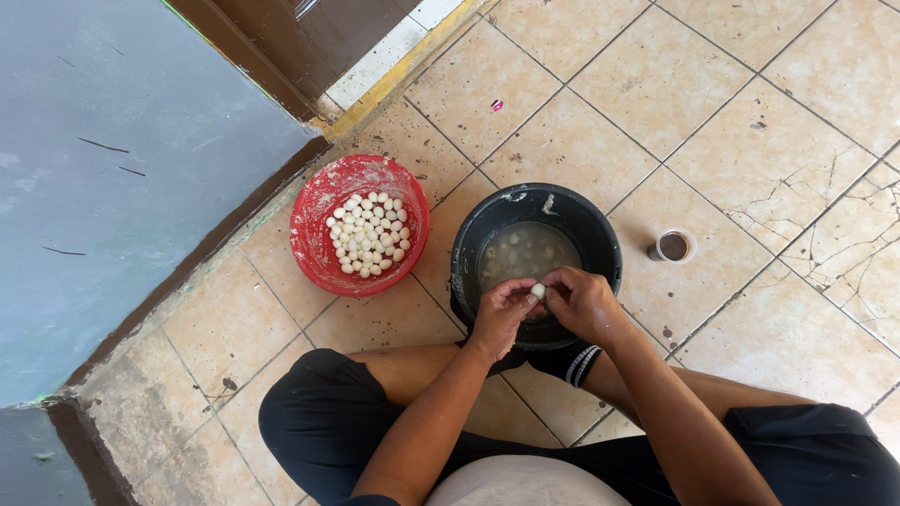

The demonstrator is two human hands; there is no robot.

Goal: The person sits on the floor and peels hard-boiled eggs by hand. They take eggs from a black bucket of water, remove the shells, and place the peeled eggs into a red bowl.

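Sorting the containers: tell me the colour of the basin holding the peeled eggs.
Red basin, head view.

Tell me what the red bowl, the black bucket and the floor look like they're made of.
Red bowl: likely plastic, dull, smeared with whitish residue. Black bucket: probably plastic too, with a smooth moulded rim that is scuffed pale. Floor: glazed beige ceramic tiles, with grout lines and hairline cracks showing.

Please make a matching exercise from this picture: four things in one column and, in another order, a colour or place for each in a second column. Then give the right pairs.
1. basin
2. bucket
3. small white egg
4. small cup

A. black, holds cloudy water
B. between the fingers of the left hand and right hand
C. red, holds white eggs
D. on the floor tiles, right of the bucket

Pairs: 1-C, 2-A, 3-B, 4-D
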